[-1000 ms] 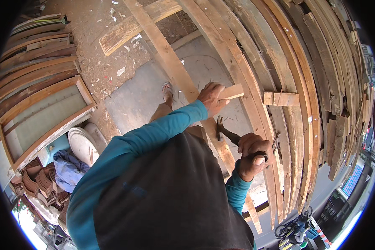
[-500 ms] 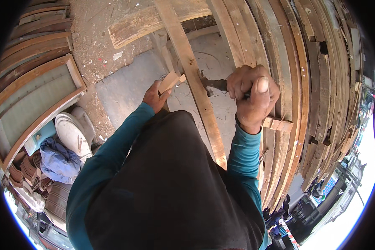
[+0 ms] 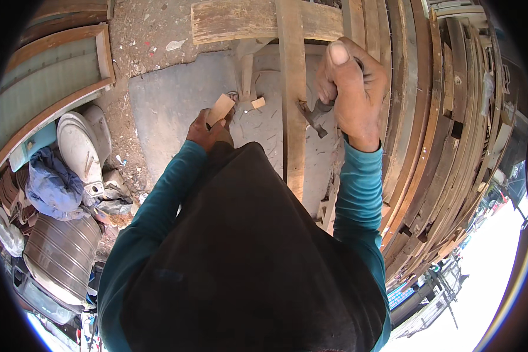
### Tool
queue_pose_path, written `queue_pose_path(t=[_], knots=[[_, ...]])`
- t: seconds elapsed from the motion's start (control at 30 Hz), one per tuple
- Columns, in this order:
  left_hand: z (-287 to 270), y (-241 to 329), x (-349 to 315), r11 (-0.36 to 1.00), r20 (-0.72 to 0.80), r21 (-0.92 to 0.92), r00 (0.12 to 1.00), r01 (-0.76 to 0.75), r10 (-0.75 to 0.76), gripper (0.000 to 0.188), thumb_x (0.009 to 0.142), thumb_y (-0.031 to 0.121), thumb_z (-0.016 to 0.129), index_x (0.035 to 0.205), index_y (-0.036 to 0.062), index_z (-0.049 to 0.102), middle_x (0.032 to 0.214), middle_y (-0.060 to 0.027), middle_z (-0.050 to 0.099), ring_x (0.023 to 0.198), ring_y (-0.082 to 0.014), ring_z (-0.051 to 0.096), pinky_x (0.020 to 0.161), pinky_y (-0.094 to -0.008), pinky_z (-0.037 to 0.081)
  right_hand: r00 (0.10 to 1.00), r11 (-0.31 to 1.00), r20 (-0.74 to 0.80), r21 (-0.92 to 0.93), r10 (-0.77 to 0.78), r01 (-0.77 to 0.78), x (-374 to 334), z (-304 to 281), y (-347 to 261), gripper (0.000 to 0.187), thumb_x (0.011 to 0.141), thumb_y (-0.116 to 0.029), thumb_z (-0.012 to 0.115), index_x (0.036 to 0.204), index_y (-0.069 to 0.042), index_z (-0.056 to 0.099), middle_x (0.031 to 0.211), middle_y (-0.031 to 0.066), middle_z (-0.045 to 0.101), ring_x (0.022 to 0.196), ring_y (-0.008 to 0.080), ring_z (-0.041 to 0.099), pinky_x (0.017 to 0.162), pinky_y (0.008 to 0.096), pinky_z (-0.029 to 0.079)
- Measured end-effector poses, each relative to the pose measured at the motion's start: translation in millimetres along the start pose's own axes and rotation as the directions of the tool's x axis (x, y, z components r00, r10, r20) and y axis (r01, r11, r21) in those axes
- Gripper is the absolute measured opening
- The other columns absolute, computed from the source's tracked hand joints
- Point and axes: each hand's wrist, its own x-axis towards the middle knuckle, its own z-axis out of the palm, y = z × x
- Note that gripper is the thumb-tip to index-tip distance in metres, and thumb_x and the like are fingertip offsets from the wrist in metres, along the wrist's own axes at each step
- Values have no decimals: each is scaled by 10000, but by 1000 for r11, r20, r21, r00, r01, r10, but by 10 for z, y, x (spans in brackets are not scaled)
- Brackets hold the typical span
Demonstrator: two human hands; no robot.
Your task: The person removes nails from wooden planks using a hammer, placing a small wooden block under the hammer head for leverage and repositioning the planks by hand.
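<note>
My right hand (image 3: 355, 88) is closed round the handle of a dark claw hammer (image 3: 315, 120). The hammer's head is at the right edge of a long wooden plank (image 3: 292, 76) that runs away from me; whether it grips a nail there, I cannot tell. To the left of the plank, my left hand (image 3: 208, 130) is closed on a short pale wood block (image 3: 220, 108). Past the block lies a smaller wood offcut (image 3: 257, 104), near an upright timber leg (image 3: 247, 76).
A wide weathered board (image 3: 234, 22) crosses under the plank's far part. Bent nails lie scattered on the grey sheet (image 3: 164, 97) on the ground. Long timbers (image 3: 416, 135) are stacked at the right. A wooden-framed panel (image 3: 56, 88), toilet seat (image 3: 76, 144) and blue cloth (image 3: 54, 183) are at the left.
My view has turned, so the plank now stands nearly straight. The wood block in my left hand is now apart from the plank. The hammer's head has tilted downward beside the plank.
</note>
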Motion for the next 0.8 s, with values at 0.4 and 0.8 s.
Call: queue_pose_path(t=[0.4, 0.8], knots=[[721, 395, -484, 928, 202, -354, 979, 112, -41, 580, 960, 442, 666, 1335, 19, 538, 1156, -181, 693, 1045, -291, 679, 903, -422, 533, 840, 840, 6, 34, -542, 541, -1756, -274, 231, 287, 916, -216, 620, 711, -61, 493, 575, 49, 473, 478, 192, 454, 457, 354, 359], [1052, 1200, -1276, 460, 190, -878, 979, 133, 79, 497, 1046, 485, 493, 1324, 76, 534, 1024, -85, 678, 767, -176, 660, 572, -306, 525, 742, 725, -671, 517, 13, 454, -3251, -827, 512, 501, 1056, -505, 382, 862, -59, 502, 890, 135, 564, 861, 277, 583, 831, 453, 483]])
